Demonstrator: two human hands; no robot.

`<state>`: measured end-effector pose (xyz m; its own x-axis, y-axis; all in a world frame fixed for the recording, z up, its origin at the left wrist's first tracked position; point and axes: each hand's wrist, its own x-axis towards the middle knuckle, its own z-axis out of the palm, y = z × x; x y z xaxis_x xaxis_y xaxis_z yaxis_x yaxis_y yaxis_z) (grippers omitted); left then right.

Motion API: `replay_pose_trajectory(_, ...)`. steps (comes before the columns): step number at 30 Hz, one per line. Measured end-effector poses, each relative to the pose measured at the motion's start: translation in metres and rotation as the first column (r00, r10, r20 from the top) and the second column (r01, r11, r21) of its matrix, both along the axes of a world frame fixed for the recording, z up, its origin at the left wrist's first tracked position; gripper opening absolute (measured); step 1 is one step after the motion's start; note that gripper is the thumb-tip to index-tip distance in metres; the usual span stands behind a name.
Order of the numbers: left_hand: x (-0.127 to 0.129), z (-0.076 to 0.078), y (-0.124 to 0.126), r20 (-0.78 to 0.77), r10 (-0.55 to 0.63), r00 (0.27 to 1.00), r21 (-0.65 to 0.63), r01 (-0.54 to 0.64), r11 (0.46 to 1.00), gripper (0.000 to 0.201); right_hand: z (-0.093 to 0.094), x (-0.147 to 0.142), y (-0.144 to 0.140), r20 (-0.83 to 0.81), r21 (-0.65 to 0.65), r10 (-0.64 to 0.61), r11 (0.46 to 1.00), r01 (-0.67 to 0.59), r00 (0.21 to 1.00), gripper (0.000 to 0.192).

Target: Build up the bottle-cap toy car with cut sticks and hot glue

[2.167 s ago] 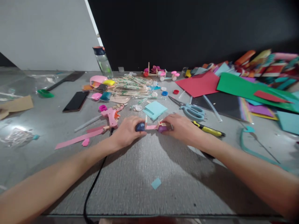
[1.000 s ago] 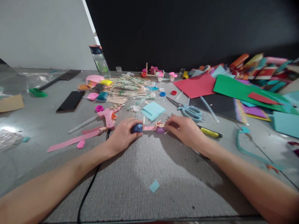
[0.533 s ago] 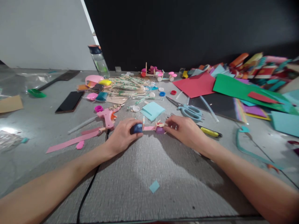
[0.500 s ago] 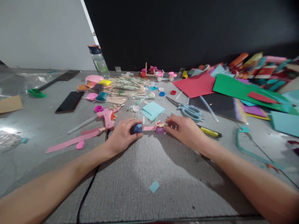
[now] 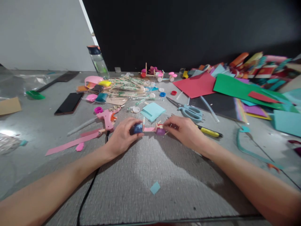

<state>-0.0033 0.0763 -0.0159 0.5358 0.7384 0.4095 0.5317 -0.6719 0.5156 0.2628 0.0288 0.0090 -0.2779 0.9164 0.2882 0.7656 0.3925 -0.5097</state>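
A small craft car (image 5: 150,129) stands on the grey table between my hands, with a pink strip as its body and thin wooden sticks rising from it. My left hand (image 5: 122,131) is closed around the blue wheel (image 5: 138,128) at its left end, thumb in front and fingers behind. On the other side, my right hand (image 5: 182,130) pinches the stick parts at the right end, just above the purple wheel (image 5: 161,131). What exactly lies between the right fingertips is partly hidden. A light blue foam sheet (image 5: 153,112) lies just behind the car.
To the left lie a pink glue gun (image 5: 108,120), its black cord (image 5: 90,190) and a phone (image 5: 69,103). Scissors (image 5: 191,112) and a yellow cutter (image 5: 210,131) rest near my right hand. Wrapped sticks (image 5: 128,86) and a water bottle (image 5: 100,62) are farther back.
Both hands keep their hold on the craft car. The whole view has shifted very slightly; my right fingers sit a touch farther left and nothing else visibly differs.
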Motion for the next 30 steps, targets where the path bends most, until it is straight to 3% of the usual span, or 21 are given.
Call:
replay_pose_trajectory(3, 0.002, 0.011, -0.014, 0.113, 0.086, 0.99, 0.22, -0.11, 0.969, 0.036, -0.001, 0.001, 0.0, 0.003, 0.004, 0.011, 1.0, -0.011, 1.0, 0.012)
replay_pose_trajectory(5, 0.007, 0.018, -0.027, 0.119, 0.058, 0.991, 0.233, -0.084, 0.969, 0.025, -0.002, 0.001, 0.001, 0.006, 0.012, 0.015, 1.0, -0.015, 1.0, 0.011)
replay_pose_trajectory(7, 0.015, 0.021, -0.04, 0.069, -0.013, 0.998, 0.029, 0.011, 1.0, 0.029, -0.002, 0.002, 0.002, 0.008, 0.016, 0.02, 1.0, -0.02, 1.0, 0.011)
replay_pose_trajectory(10, 0.03, 0.021, -0.051, 0.004, -0.058, 0.998, -0.297, 0.057, 0.953, 0.041, -0.003, 0.002, 0.002, 0.007, 0.018, 0.028, 0.999, -0.028, 1.0, 0.011)
replay_pose_trajectory(14, 0.044, 0.022, -0.051, -0.088, -0.054, 0.995, -0.438, 0.01, 0.899, 0.039, -0.002, 0.002, 0.002, 0.009, 0.026, 0.032, 0.999, -0.032, 0.999, 0.012)
replay_pose_trajectory(18, 0.048, 0.023, -0.049, -0.16, -0.088, 0.983, -0.406, 0.016, 0.914, 0.04, -0.001, 0.0, 0.001, 0.007, 0.035, 0.042, 0.998, -0.043, 0.999, 0.012)
replay_pose_trajectory(24, 0.049, 0.016, -0.05, -0.24, -0.113, 0.964, -0.298, 0.038, 0.954, 0.059, -0.001, -0.002, 0.001, 0.012, 0.051, 0.049, 0.997, -0.049, 0.999, 0.013)
replay_pose_trajectory(30, 0.051, 0.014, -0.049, -0.291, -0.111, 0.95, -0.271, 0.029, 0.962, 0.049, -0.001, -0.002, 0.001, 0.035, 0.052, 0.057, 0.997, -0.059, 0.998, 0.015)
